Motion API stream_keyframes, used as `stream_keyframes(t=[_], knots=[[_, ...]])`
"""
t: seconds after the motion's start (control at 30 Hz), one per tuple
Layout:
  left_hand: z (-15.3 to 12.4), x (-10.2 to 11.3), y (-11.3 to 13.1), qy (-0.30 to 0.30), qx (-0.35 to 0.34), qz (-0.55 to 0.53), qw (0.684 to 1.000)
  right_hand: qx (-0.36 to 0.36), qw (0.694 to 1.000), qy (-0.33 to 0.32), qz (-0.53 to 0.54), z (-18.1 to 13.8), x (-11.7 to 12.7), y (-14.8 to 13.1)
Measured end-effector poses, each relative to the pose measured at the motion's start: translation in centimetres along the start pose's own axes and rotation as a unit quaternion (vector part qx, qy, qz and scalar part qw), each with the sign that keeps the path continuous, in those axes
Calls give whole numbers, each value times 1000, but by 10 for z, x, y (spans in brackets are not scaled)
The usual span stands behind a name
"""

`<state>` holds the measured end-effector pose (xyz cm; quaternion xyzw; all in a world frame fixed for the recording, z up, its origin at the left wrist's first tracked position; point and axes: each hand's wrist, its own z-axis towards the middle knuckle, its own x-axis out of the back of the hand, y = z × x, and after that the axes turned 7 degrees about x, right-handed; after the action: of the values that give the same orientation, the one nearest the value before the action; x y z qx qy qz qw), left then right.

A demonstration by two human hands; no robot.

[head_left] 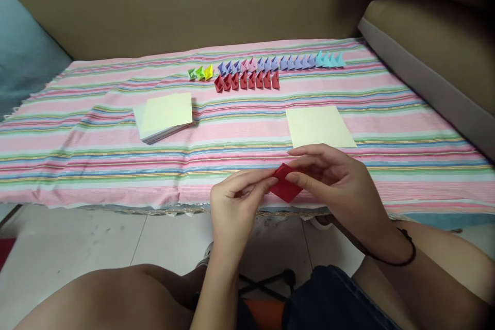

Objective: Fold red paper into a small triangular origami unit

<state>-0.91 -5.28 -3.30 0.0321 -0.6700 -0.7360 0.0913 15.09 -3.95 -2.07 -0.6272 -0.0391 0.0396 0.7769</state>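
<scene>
A small folded piece of red paper (286, 189), shaped like a diamond, is held up between my two hands near the front edge of the cloth. My left hand (242, 193) pinches its left corner between thumb and fingers. On the other side, my right hand (334, 178) grips the right part with its thumb in front and the fingers behind, partly hidden. Just beyond my right hand lies a flat pale yellow sheet (320, 126). Farther back stands a row of red folded paper pieces (243, 81), with purple, pink and blue ones (297, 62) behind it.
To the left sits a stack of square paper (166, 116) with a pale yellow sheet on top. Three green and yellow folded pieces (200, 73) stand left of the rows. A striped cloth (104, 175) covers the surface, with a brown cushioned back (193, 5) behind.
</scene>
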Motion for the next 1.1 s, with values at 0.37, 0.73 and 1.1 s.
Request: stream_keyframes(t=[0.37,0.73,1.1], knots=[[-12,-10,26,70,-32,26,997,70,996,48,-23,-9,-2,-10],[-18,-14,29,52,5,-35,998,60,997,40,4,-9,-1,-16],[-16,-13,27,-1,21,-71,997,50,996,56,44,-9,-2,-19]])
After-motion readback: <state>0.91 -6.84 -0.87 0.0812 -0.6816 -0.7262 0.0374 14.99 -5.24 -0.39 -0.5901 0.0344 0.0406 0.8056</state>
